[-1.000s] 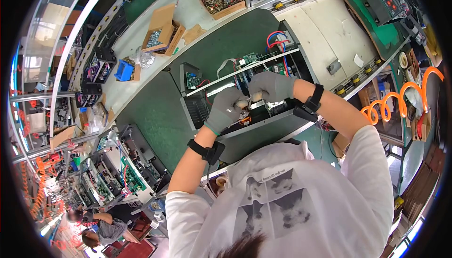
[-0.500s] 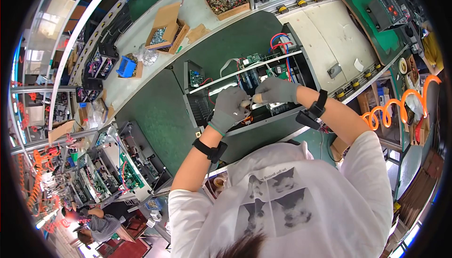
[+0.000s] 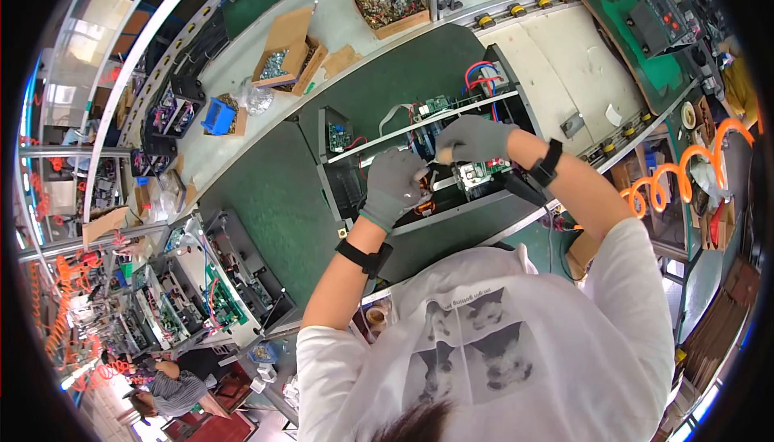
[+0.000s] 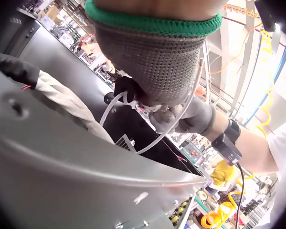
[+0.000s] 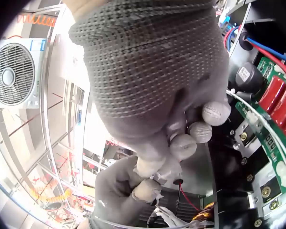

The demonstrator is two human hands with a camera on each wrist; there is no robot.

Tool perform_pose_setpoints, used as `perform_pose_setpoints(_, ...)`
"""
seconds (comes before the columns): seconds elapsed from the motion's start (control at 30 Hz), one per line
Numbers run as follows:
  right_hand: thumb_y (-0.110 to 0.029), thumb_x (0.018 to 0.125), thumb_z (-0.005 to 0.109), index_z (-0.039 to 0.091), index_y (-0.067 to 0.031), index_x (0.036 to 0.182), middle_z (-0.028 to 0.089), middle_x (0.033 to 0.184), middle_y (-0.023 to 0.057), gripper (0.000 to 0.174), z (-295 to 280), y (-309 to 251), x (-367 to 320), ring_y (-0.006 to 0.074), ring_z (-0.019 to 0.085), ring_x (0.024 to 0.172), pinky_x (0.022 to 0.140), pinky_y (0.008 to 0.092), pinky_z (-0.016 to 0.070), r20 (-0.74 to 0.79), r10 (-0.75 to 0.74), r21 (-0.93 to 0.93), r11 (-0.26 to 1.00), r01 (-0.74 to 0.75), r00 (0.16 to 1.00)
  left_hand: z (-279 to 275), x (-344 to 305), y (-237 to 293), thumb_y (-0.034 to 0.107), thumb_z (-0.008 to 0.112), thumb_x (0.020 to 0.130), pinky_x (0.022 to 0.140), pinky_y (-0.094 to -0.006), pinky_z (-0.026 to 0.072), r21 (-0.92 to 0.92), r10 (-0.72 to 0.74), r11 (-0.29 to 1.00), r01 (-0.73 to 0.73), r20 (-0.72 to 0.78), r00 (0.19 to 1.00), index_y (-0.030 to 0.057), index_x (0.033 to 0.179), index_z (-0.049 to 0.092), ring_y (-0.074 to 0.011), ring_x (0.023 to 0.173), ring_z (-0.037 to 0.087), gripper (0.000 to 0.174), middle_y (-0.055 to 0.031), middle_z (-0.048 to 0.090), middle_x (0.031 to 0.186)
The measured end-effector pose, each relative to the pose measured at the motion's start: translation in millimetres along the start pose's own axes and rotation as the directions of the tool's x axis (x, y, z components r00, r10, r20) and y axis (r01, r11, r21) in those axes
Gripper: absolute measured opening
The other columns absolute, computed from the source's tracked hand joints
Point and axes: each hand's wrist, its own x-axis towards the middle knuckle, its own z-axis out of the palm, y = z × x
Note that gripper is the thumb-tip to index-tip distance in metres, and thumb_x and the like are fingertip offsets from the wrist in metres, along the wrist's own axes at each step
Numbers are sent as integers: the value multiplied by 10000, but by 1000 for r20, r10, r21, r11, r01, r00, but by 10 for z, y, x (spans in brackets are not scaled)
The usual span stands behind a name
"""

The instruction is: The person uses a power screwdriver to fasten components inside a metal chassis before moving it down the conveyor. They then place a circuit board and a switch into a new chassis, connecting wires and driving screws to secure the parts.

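Note:
Gloved in grey, my left hand (image 3: 393, 180) works low over the left part of an open metal chassis (image 3: 528, 119). Its thumb and fingertips pinch a thin white strip (image 4: 165, 135), which loops over the chassis wall in the left wrist view. My right hand (image 3: 477, 140), also gloved, is just to the right, fingers curled, thumb and fingertip pinching at the strip close to the left fingertips in the right wrist view. Below the hands lie white wires (image 5: 169, 217) and a copper coil (image 5: 204, 216). A white-sleeved wire bundle (image 4: 64, 95) rises beside the chassis panel.
Red capacitors (image 5: 276, 98) on a green board fill the chassis near my right hand. Boxes of small parts (image 3: 391, 5) and a blue bin (image 3: 218, 116) stand on the bench behind. More opened units (image 3: 201, 281) are at the left. An orange coiled hose (image 3: 695, 156) hangs at the right.
My right hand has drawn a little right, away from my left, showing more of a board beneath it. My left hand stays almost in place. The head view has shifted slightly.

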Motion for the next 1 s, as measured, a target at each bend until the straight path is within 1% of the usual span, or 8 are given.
perform_pose_setpoints(0.2,-261,874,577,608,-41,855,583,754,134,222,298,76,-595,321,556,708,657,394,449,-716,99,-41,982,-184,691,36,161,72,120,629,688,629,-399,413,142,-163,976,163,-13,987,95,744,579,-276,724,547,79,-62,563,735)
perform_pose_setpoints(0.4,-228,817,604,605,-102,841,589,822,88,129,847,-168,-951,283,548,763,672,397,432,-680,-207,-373,924,-89,703,-284,138,55,165,632,766,746,-398,467,-118,-226,968,223,-8,974,76,958,632,-294,870,583,212,-88,621,894)
perform_pose_setpoints(0.5,-210,776,644,594,-113,836,578,817,58,124,1047,-379,-790,252,547,771,673,383,425,-609,-228,-329,944,20,759,-486,-236,-107,243,599,822,821,-416,459,-188,-386,922,338,-431,815,68,1079,601,-325,925,582,311,-137,614,973)
perform_pose_setpoints(0.57,-206,770,649,590,-114,836,567,795,53,128,1203,-401,-644,245,543,759,666,380,420,-559,-264,-345,936,68,786,-371,-680,-249,299,550,884,887,-398,442,-24,-641,661,750,-539,547,38,1231,525,-320,1003,584,436,-192,598,1103)
perform_pose_setpoints(0.67,-218,756,661,570,-116,762,516,673,33,137,1260,-460,-442,221,528,664,593,366,406,-507,-324,-361,921,144,799,-116,-1146,-263,345,517,913,907,-368,434,-665,-904,380,643,-121,409,11,1340,421,-285,1070,573,551,-216,574,1177)
perform_pose_setpoints(0.73,-238,749,671,542,-120,676,474,584,20,189,1281,-458,-362,209,504,569,502,349,377,-551,-364,-461,883,90,751,-54,-1266,-320,389,483,933,898,-341,441,-637,-866,448,627,-136,481,4,1370,385,-253,1088,566,591,-210,561,1219)
perform_pose_setpoints(0.9,-262,797,654,533,-119,637,518,588,61,246,1213,-351,-258,255,531,525,478,385,408,-620,-168,-377,920,-104,766,93,-1147,-140,408,484,925,709,-423,474,-549,-957,262,794,-42,286,44,1333,438,-358,801,620,548,-234,624,910)
perform_pose_setpoints(1.0,-265,809,635,561,-112,683,539,632,76,211,1125,-145,-466,276,536,527,473,390,408,-644,-185,-374,923,-94,743,206,-903,74,378,485,922,741,-446,472,-477,-883,469,743,-234,407,52,1300,468,-390,874,615,499,-241,611,1009)
